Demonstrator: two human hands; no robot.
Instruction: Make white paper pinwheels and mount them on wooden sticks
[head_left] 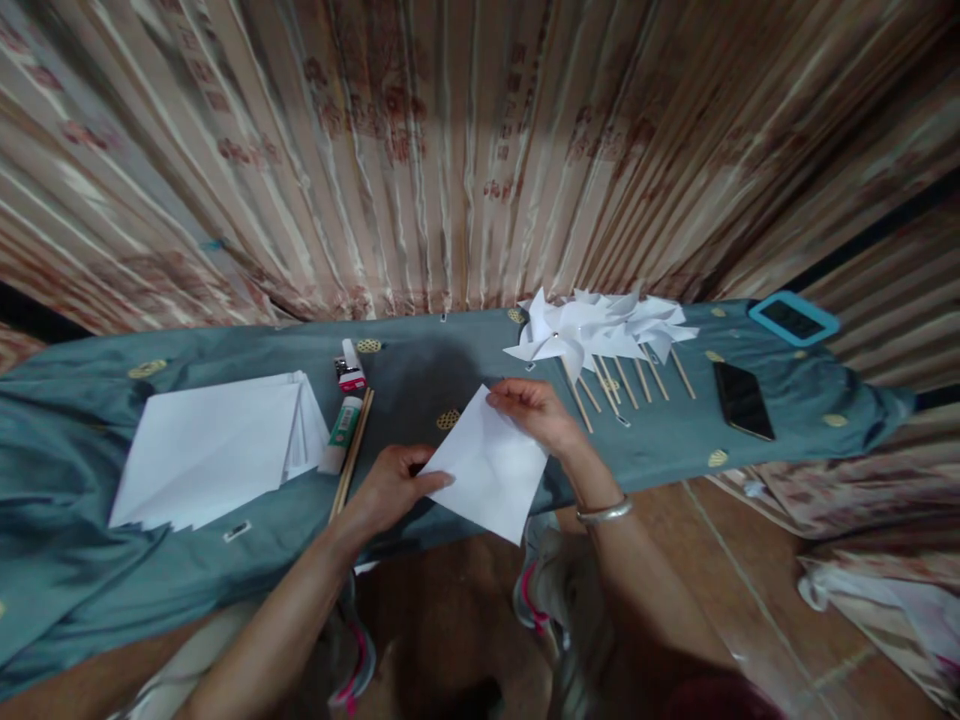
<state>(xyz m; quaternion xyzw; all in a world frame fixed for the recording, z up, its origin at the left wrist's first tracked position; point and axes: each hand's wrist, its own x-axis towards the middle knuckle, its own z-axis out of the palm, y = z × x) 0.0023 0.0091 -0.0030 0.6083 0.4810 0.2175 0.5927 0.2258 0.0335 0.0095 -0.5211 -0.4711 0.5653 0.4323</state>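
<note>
A white sheet of paper (491, 462), turned cornerwise to me, is held between both hands over the table's near edge. My left hand (394, 490) pinches its left corner, thumb on top. At the upper corner, the thumb and fingers of my right hand (534, 408) grip the sheet; a silver bangle circles that wrist. Faint crease lines show on the paper. Just left of my left hand lie thin wooden sticks (352, 455) and a green-and-white glue stick (341, 435). Several white paper pinwheels (559, 335) on wooden sticks lie overlapping beyond my right hand.
A stack of white paper (210, 450) covers the left part of the cloth-covered table (420, 365). Behind the glue stick lies a red-and-white tube (349, 368). To the right are a black phone (742, 400) and a blue-framed device (793, 318). A pleated curtain (450, 150) hangs behind.
</note>
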